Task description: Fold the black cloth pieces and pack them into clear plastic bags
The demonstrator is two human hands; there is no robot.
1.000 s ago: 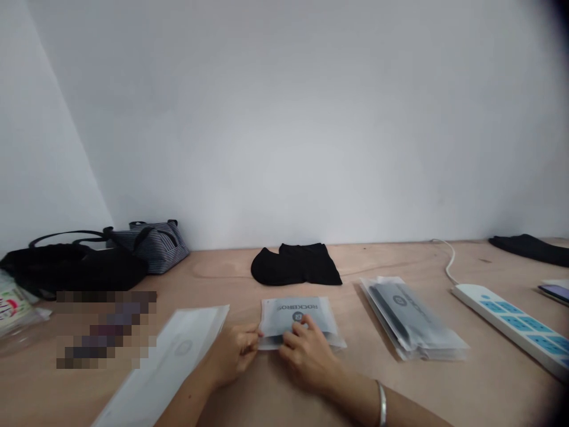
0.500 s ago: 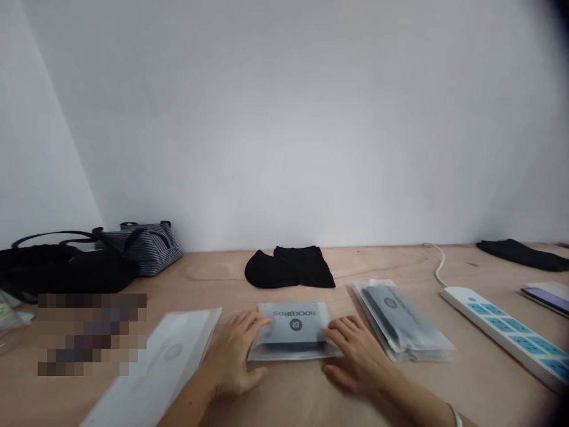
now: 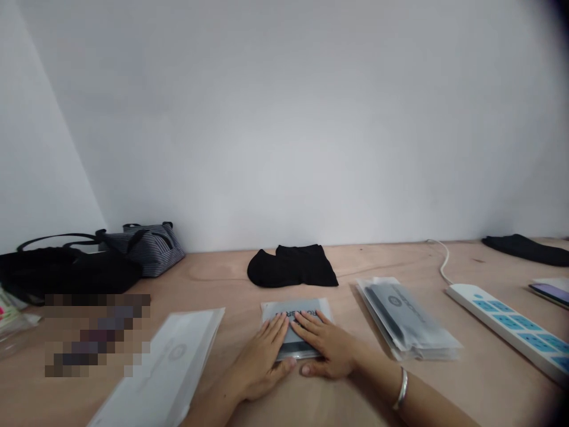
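A frosted plastic bag [image 3: 297, 350] with dark lettering and something dark inside lies flat on the table in front of me. My left hand [image 3: 265, 356] rests on its left part, fingers stretched out and thumb at the near edge. On the right part lies my right hand [image 3: 326, 344], also flat with fingers extended and a bracelet at the wrist. The two hands almost meet over the middle and cover part of the printing. Neither one grips anything. Beyond the bag sits a folded black cloth piece [image 3: 293, 267], near the wall.
Stacked filled bags [image 3: 406, 320] lie to the right, beside a white power strip [image 3: 511, 329]. At left are flat white bags [image 3: 166, 362], a striped bag [image 3: 155, 249] and a black bag [image 3: 80, 270]. Far right are a phone [image 3: 551, 293] and dark cloth [image 3: 527, 249].
Both hands have moved inward from the bag's sides onto its top, and their fingers now lie flat over the printing. The view has shifted slightly.
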